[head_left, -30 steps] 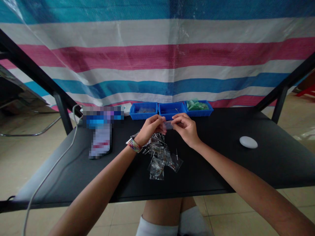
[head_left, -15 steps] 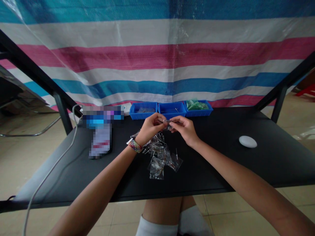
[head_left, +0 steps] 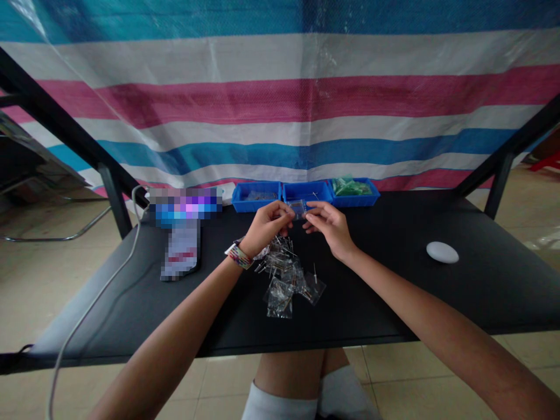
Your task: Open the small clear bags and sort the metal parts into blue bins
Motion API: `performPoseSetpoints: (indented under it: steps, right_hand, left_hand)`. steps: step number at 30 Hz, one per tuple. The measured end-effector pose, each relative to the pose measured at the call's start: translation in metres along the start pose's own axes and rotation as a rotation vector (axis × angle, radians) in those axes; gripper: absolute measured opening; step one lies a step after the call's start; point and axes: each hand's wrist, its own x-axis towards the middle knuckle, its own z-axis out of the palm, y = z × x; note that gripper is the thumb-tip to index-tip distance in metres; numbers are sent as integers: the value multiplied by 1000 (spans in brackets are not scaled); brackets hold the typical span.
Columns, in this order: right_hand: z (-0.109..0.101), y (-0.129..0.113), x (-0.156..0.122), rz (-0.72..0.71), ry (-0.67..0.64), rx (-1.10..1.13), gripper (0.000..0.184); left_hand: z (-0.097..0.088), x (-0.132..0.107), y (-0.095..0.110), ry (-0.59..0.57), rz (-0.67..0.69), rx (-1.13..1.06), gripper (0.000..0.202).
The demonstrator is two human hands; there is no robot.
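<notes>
Between both hands, just in front of the middle blue bin, is a small clear plastic bag (head_left: 297,209). My left hand (head_left: 270,226) pinches its left side between thumb and fingers. On the other side, my right hand (head_left: 328,226) closes thumb and fingertips on the bag's right edge. Something small and thin seems to lie in the bag, too small to name. Below the hands spreads a pile of small clear bags and thin metal pins (head_left: 284,271), partly hidden by my left hand and wrist.
Three blue bins stand in a row at the back: the left bin (head_left: 256,206) holds clear bags, the middle bin (head_left: 324,200) a few thin pins, the right bin (head_left: 356,201) green packets. A phone-like object (head_left: 181,251) and cable (head_left: 98,291) lie left, a white oval object (head_left: 442,252) right.
The small bag now shows flatter and more fully between the hands. My right fingers have shifted slightly, with the index finger lifted and straighter. The pile has not changed.
</notes>
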Motion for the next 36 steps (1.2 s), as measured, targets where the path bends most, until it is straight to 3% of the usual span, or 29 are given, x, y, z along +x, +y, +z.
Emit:
performPoseSetpoints:
  steps: [7, 14, 19, 23, 26, 30, 36]
  right_hand:
    - [-1, 1, -1, 20, -32, -1, 34]
    - [0, 1, -3, 35, -106, -5, 30]
    - [-1, 5, -3, 29, -132, -34, 29]
    - [2, 4, -8, -40, -178, -179, 16]
    - [6, -2, -14, -228, -300, -410, 7]
    - [9, -13, -20, -465, -528, -680, 7]
    - [9, -18, -21, -464, -710, -938, 19]
  left_hand:
    - [-23, 10, -5, 365, 30, -67, 27]
    - [-36, 18, -10, 557, -57, -182, 20]
    - [-36, 18, -9, 578, -79, -281, 25]
    - [-37, 16, -8, 572, -83, -273, 20]
    - [-37, 16, -9, 572, -82, -242, 18]
    - [-35, 15, -10, 559, -56, -199, 18]
    - [-32, 13, -7, 557, -80, -199, 21]
